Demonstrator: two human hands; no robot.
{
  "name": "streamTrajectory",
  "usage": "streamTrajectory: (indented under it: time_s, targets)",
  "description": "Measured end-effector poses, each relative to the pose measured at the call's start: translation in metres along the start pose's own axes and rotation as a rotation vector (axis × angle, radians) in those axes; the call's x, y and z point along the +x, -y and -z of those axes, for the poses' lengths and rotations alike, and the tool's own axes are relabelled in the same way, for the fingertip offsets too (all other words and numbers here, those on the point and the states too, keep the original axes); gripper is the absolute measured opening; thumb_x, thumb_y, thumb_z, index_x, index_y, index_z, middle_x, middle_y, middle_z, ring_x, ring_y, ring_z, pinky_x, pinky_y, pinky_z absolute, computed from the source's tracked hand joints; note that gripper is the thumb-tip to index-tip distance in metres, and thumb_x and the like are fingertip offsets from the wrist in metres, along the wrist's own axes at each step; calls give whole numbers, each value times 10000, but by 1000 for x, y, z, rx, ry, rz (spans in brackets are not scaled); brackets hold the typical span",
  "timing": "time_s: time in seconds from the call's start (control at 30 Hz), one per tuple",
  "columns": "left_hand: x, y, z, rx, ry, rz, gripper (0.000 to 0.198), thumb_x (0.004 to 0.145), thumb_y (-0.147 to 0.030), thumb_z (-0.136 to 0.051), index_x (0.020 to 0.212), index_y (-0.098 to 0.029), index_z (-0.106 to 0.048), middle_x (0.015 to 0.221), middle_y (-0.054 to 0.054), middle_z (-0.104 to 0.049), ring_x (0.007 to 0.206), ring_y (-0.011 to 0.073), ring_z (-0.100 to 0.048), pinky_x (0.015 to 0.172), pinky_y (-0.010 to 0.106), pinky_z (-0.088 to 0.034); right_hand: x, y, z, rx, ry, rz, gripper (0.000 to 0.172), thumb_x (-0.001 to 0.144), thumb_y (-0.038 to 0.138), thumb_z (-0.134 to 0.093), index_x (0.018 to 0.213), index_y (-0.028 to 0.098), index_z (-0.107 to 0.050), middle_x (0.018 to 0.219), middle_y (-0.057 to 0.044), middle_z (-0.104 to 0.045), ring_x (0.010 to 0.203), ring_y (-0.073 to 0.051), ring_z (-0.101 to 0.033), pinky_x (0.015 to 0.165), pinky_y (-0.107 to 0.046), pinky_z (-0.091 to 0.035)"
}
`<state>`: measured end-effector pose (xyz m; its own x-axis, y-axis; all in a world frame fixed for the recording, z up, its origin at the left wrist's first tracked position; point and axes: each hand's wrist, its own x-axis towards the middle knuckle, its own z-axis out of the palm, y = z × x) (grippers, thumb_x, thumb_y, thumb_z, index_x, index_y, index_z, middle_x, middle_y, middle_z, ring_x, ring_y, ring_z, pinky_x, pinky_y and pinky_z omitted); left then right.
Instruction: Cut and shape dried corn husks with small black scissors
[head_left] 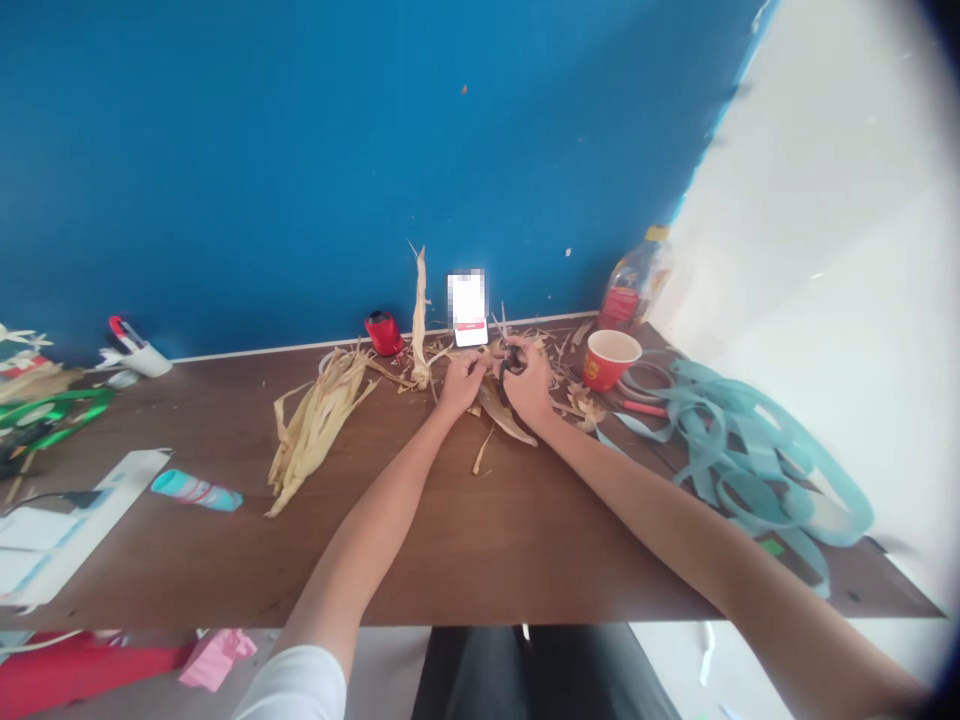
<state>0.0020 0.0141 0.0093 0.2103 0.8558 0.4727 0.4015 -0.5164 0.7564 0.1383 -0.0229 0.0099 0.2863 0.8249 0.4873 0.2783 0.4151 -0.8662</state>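
Note:
My right hand (pixel 531 378) is closed around the dark handles of a pair of scissors (pixel 504 322), whose blades point up and away from me. Close beside it, the fingers of my left hand (pixel 459 382) are pinched on a piece of dried corn husk, mostly hidden by the fingers. A curved, brownish husk leaf (pixel 507 414) lies under and between both hands. Husk scraps (pixel 581 402) are scattered around them. Left of my hands, a bundle of pale dried corn husks (pixel 319 430) rests on the table, and one tall husk piece (pixel 419 315) stands upright near the wall.
A lit phone (pixel 470 308) leans at the wall, near a red object (pixel 384 333). To the right are a red paper cup (pixel 609 360), a bottle (pixel 634 280) and coiled teal ribbon (pixel 720 430). A blue tube (pixel 196 490) and white cup (pixel 146 358) are at left.

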Motion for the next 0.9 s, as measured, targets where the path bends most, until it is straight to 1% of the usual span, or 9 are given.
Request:
streamTrajectory:
  time_s: [0.1, 0.2, 0.3, 0.37, 0.5, 0.6, 0.7, 0.8, 0.9]
  targets:
    - [0, -3, 0, 105, 81, -41, 217, 863, -164, -450, 784, -166, -652, 848, 49, -643, 820, 181, -581, 801, 296, -440, 2, -3, -1, 15, -17, 7, 464, 713, 238, -625, 1174, 196, -593, 908, -44, -708, 826, -210, -673, 826, -366, -529]
    - [0, -5, 0, 195, 142, -63, 225, 850, -131, -435, 795, -162, -651, 859, 59, -650, 837, 188, -590, 820, 304, -448, 3, -6, -1, 21, -58, 7, 437, 701, 235, -631, 1136, 190, -617, 880, -41, -702, 788, -211, -666, 813, -372, -533]
    - [0, -5, -1, 236, 152, -63, 217, 858, -156, -443, 800, -163, -652, 856, 62, -659, 850, 195, -597, 826, 305, -453, 3, -7, -1, 37, -83, -9, 423, 697, 229, -624, 1117, 182, -625, 903, -52, -705, 784, -210, -663, 798, -366, -538]
    - [0, -5, -2, 243, 131, -36, 211, 862, -172, -452, 816, -167, -658, 874, 62, -669, 861, 196, -604, 837, 308, -457, 3, -8, -1, 43, -93, -10, 423, 696, 222, -623, 1117, 184, -622, 924, -54, -707, 790, -207, -663, 798, -363, -539]
    - [0, -3, -2, 218, 66, 20, 215, 880, -215, -462, 850, -165, -669, 932, 69, -687, 903, 202, -616, 880, 327, -462, 3, -10, -1, 40, -104, -22, 424, 707, 227, -630, 1128, 188, -609, 874, -43, -710, 773, -208, -665, 782, -361, -542]
    - [0, -2, -1, 142, 40, 16, 232, 891, -223, -454, 896, -156, -676, 987, 81, -695, 964, 205, -623, 920, 329, -457, 4, -12, -1, 67, -126, -43, 416, 721, 240, -633, 1132, 187, -599, 841, -43, -711, 755, -210, -670, 781, -370, -547]
    - [0, -4, 0, 80, 87, -6, 245, 893, -225, -455, 938, -160, -687, 998, 78, -700, 985, 205, -625, 931, 328, -458, 4, -13, -2, 104, -135, -50, 410, 722, 247, -644, 1125, 190, -595, 832, -40, -711, 748, -203, -671, 789, -370, -550]
    - [-1, -7, 0, 68, 154, -45, 252, 887, -213, -445, 862, -163, -691, 921, 66, -699, 922, 203, -626, 904, 330, -467, 3, -11, -2, 123, -111, -39, 424, 715, 247, -653, 1131, 196, -591, 801, -21, -707, 728, -189, -666, 787, -361, -550]
    - [-1, -9, 1, 63, 165, -45, 253, 863, -168, -435, 795, -157, -677, 862, 57, -691, 871, 198, -622, 876, 326, -473, 3, -10, -2, 155, -94, -31, 430, 712, 250, -654, 1134, 197, -589, 800, -16, -706, 726, -182, -666, 786, -353, -549]
